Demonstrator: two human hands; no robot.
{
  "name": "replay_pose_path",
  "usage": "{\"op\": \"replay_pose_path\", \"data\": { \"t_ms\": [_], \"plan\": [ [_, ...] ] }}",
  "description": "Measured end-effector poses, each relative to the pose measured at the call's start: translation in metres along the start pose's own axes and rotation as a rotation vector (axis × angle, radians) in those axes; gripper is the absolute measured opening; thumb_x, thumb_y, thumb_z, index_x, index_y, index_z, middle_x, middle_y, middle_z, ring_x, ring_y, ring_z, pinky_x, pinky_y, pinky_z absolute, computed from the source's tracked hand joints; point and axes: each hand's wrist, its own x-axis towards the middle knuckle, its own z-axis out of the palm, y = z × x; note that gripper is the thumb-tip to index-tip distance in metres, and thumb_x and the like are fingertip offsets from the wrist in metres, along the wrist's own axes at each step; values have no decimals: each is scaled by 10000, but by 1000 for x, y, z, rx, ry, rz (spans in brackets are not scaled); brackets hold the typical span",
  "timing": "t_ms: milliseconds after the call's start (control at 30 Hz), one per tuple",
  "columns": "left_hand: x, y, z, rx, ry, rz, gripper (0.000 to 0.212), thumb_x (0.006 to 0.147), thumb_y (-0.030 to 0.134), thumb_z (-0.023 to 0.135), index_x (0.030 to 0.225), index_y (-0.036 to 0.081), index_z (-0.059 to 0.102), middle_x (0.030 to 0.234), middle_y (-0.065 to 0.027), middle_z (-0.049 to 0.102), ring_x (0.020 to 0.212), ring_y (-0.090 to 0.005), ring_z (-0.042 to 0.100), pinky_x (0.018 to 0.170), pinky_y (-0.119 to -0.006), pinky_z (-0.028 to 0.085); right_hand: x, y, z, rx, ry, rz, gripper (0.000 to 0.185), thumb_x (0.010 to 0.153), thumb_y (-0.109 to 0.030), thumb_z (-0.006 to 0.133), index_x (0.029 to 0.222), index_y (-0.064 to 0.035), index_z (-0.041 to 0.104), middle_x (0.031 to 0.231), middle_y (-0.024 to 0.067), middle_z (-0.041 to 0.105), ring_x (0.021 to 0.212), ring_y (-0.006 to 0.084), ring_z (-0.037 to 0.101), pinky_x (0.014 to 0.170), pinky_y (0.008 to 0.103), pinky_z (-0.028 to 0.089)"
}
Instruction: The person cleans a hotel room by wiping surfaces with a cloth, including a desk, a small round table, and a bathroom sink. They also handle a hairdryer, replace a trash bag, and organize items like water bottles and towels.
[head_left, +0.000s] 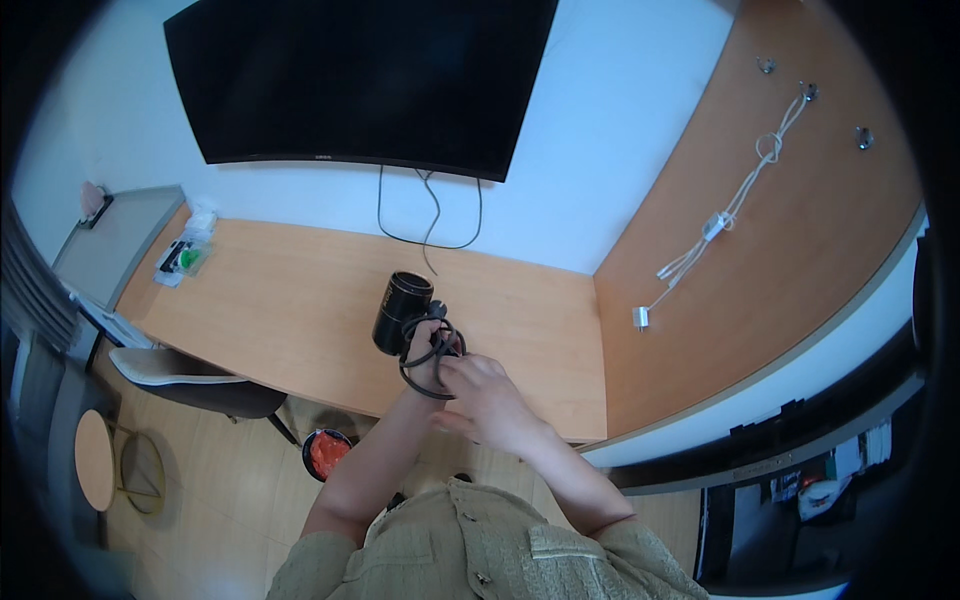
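A black hair dryer (403, 311) is held above the wooden desk (300, 300), its round open end facing up and away. My left hand (425, 352) grips it by the handle, which is mostly hidden behind fingers and cord. The dark power cord (409, 370) loops around that hand and handle, and its plug (437, 307) shows beside the barrel. My right hand (480, 390) is at the cord loops, fingers bent and partly spread; whether the fingertips pinch the cord cannot be told.
A large black television (352, 82) hangs above the desk, with cables (429, 217) dangling below. Small packets (187, 251) lie at the desk's left end. A chair (202, 382), a bin with a red liner (328, 452) and a round side table (95, 459) stand nearby. White cords (750, 184) hang on the right panel.
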Motion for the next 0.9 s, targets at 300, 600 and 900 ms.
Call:
{"op": "replay_pose_path", "data": {
  "t_ms": [300, 600, 900],
  "plan": [
    [-63, -43, 62, 863, -971, -359, 300, 954, 313, 460, 1054, 62, 591, 941, -53, 629, 894, -130, 584, 818, -301, 456, 35, 47, -142, -481, 211, 75, 51, 831, -92, 575, 807, -48, 564, 829, 121, 559, 774, 290, 560, 714, 399, 421],
    [-98, -43, 8, 916, -990, -323, 196, 907, 147, 580, 1026, -6, 605, 965, -62, 649, 891, -97, 593, 804, -240, 473, 104, -13, -441, -908, 752, 165, 186, 895, -166, 559, 923, -2, 643, 844, 95, 607, 750, 182, 579, 666, 289, 461],
    [-109, -19, -54, 828, -399, -280, 178, 901, 156, 573, 1001, 16, 618, 905, -39, 623, 850, -118, 578, 783, -265, 470, 137, 61, -552, -1785, 538, 575, 235, 788, -226, 543, 769, -42, 688, 853, 191, 651, 829, 351, 631, 730, 431, 499]
  ]
}}
